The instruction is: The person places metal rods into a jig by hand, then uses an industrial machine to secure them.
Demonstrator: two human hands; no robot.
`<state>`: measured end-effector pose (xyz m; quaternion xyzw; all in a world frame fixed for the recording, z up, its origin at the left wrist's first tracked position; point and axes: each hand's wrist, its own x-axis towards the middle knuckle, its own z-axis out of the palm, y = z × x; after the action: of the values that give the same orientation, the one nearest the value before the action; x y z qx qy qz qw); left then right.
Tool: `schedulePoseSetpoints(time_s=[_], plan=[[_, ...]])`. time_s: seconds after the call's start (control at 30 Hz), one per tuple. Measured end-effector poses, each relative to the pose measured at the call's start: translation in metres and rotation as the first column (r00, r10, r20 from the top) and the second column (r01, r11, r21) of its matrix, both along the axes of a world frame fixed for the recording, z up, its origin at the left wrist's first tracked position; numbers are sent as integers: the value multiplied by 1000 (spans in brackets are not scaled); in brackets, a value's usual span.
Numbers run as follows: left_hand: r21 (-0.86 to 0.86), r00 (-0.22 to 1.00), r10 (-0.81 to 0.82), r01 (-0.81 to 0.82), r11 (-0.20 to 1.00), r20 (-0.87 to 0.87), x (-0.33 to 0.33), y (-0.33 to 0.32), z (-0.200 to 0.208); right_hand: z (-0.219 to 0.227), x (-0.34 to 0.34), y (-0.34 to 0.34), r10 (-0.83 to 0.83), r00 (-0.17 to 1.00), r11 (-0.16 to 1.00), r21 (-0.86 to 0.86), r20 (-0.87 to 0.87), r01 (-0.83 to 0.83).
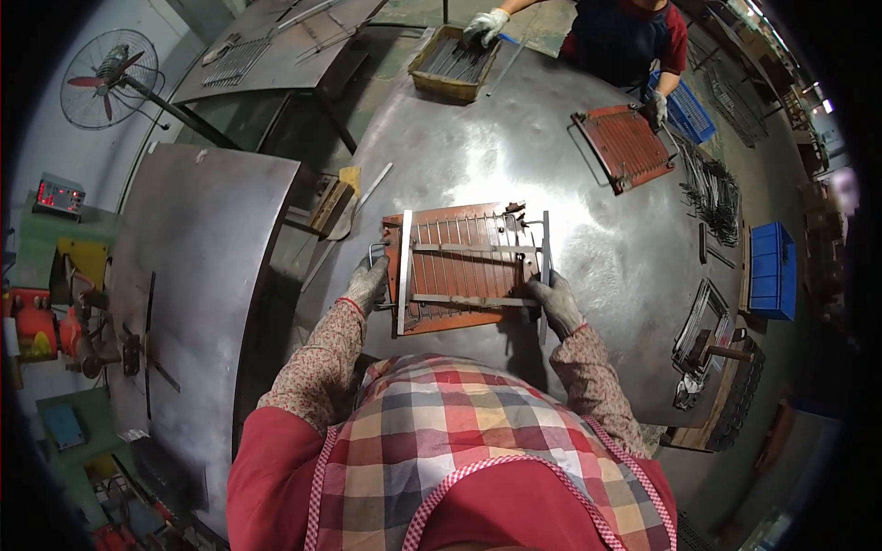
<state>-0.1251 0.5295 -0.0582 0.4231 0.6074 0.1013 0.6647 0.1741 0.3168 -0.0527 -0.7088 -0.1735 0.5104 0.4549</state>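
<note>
On the steel-topped table lies an orange-red slotted jig plate (469,320), with several thin metal rods set across it. Over it sit two flat crossbars, with a pale flat bar (404,275) standing at the left side and a grey flat bar (545,239) at the right. My left hand (367,283), in a grey glove, is closed at the jig's left edge around a bent wire loop (375,248). My right hand (559,305), gloved too, grips the lower part of the grey bar; its thumb points inward. Some fingertips of both hands are hidden.
Across the table a person's gloved hand (485,26) is at a yellow tray (446,87) of rods; the other touches a second red jig (625,147). Rod bundles (712,197), a blue crate (772,271) and wire frames (703,321) are at right. A fan (110,78) stands far left.
</note>
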Motion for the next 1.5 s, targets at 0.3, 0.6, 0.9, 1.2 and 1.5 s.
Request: schedulePoseSetpoints(time_s=[0.3,0.6,0.9,1.2,1.5], plan=[[301,877,-184,339,891,-443,-20,-30,10,-25,9,29,284,861,959,-123,421,-256],[223,885,-172,290,931,-432,-26,-35,9,11,-18,44,709,310,704,-661,633,-259],[158,876,-213,307,939,-432,-20,-25,4,-24,-6,61,775,161,632,-734,612,-250],[216,919,-77,171,961,-387,-23,-48,9,-38,18,29,164,913,977,-192,373,-97],[412,824,-71,354,840,-563,-21,-105,24,-42,-2,13,68,925,992,-128,374,-21]])
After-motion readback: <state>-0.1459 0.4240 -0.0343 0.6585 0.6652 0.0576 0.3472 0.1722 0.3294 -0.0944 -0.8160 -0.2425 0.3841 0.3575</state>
